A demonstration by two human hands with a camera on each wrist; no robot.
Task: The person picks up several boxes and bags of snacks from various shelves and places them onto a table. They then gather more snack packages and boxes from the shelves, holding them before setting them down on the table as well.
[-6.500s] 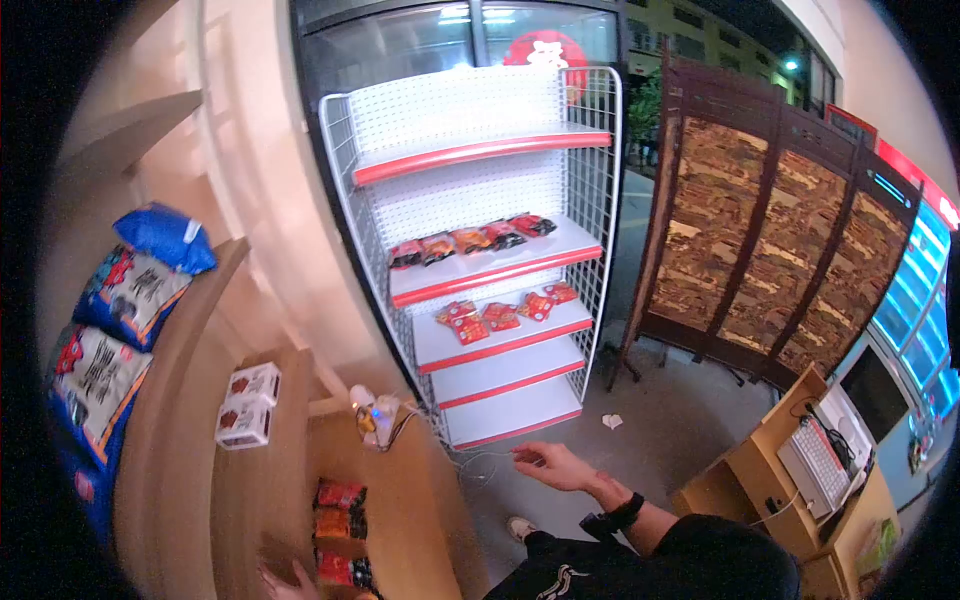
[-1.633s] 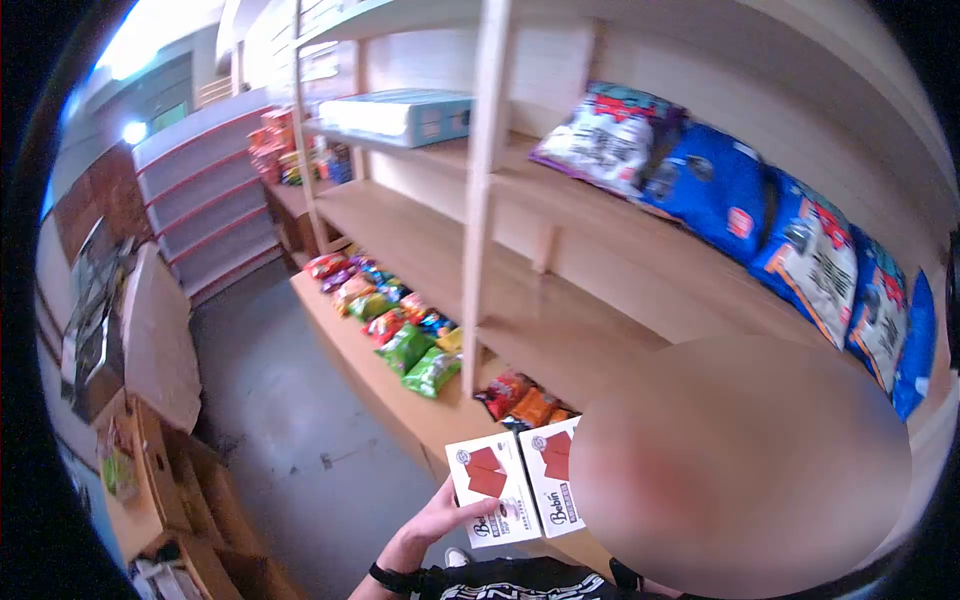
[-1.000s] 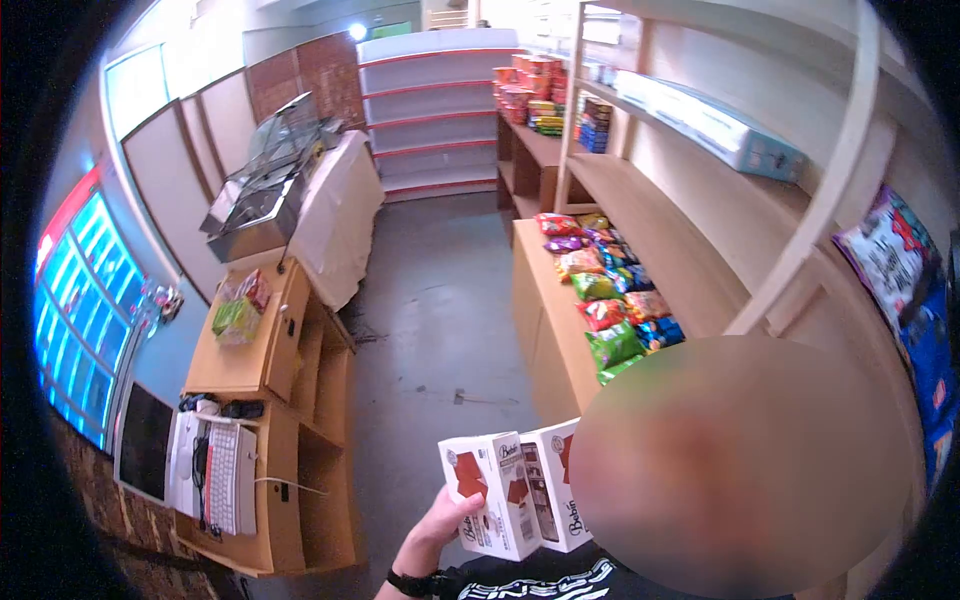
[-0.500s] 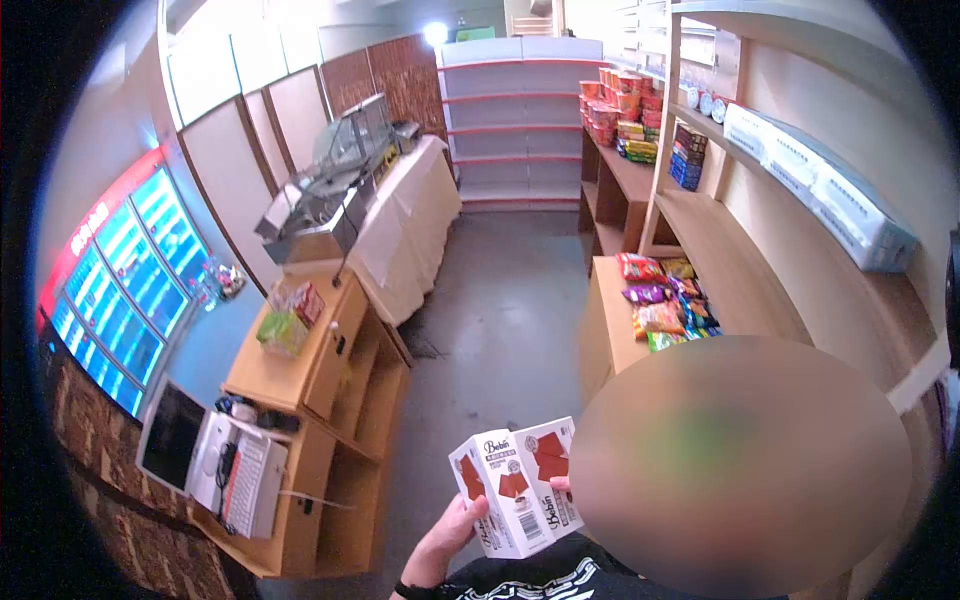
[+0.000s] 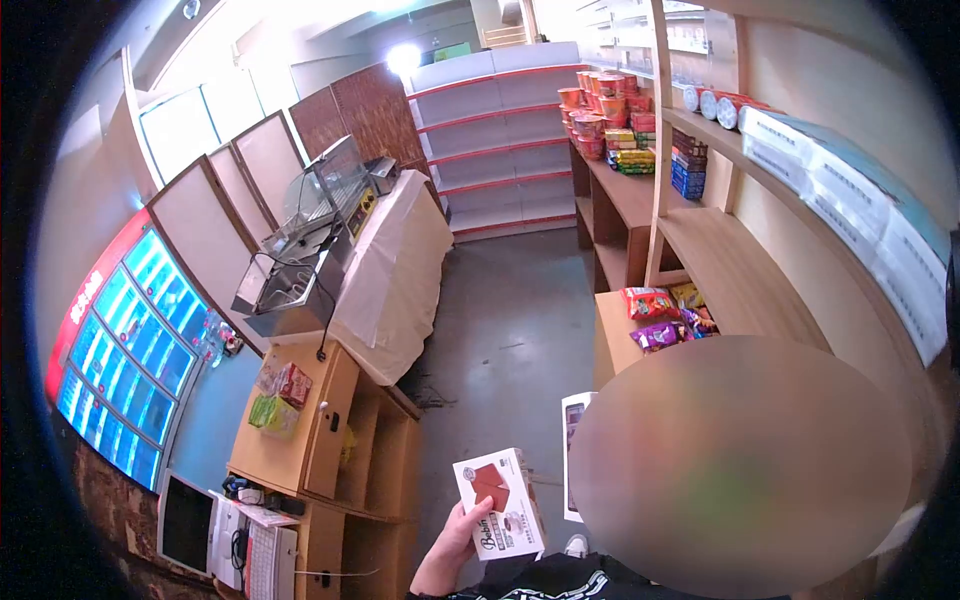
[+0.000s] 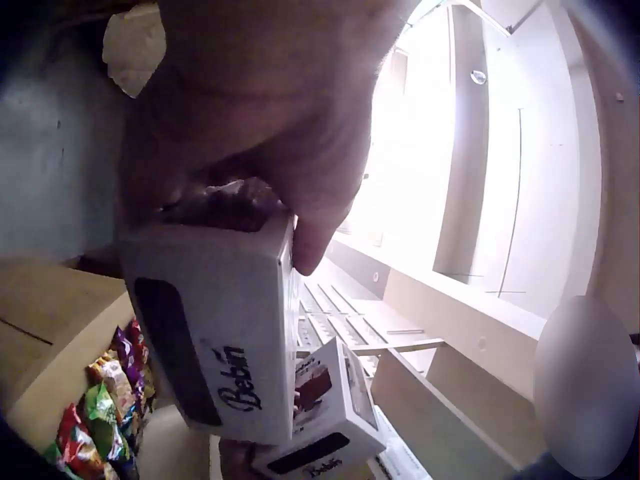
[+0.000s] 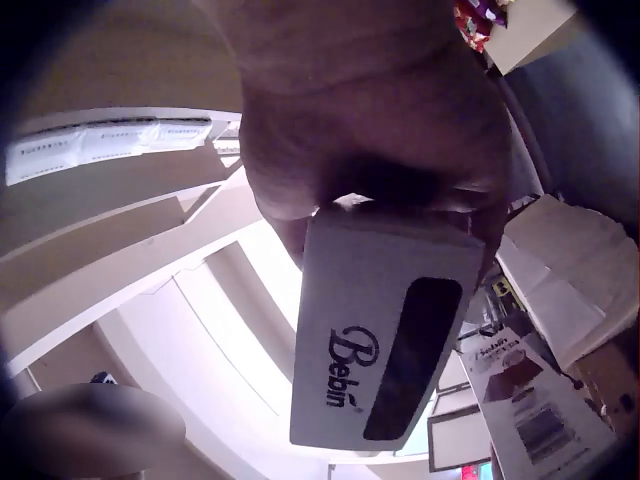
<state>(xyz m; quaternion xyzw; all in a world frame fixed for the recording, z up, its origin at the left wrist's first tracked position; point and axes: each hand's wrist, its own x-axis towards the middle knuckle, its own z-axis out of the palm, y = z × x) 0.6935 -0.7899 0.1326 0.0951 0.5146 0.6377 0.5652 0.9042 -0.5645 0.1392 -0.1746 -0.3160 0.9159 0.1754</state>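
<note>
Thumb across its front, my left hand [image 5: 457, 533] grips a white box [image 5: 503, 503] with a brown picture and "Bebin" lettering. A second white box [image 5: 575, 455] stands upright to its right, mostly behind a blurred patch that also hides my right hand in the head view. In the left wrist view my left hand [image 6: 260, 120] pinches its box [image 6: 225, 340] from above, with the other box [image 6: 325, 420] beyond. My right hand [image 7: 375, 120] grips that other box [image 7: 375, 330] in the right wrist view. The two boxes are apart.
Snack bags [image 5: 655, 335] lie on a low counter at right, beneath wooden shelving [image 5: 760, 270]. Ahead runs a grey floor aisle [image 5: 500, 340] towards a white rack [image 5: 500, 140]. A desk [image 5: 290, 460] with a keyboard [image 5: 270, 560] and a cloth-covered table [image 5: 395, 290] are at left.
The head view has turned from the white rack with snacks to the aisle. Both hands have taken hold of boxes; the boxes, held together half a second ago, have separated.
</note>
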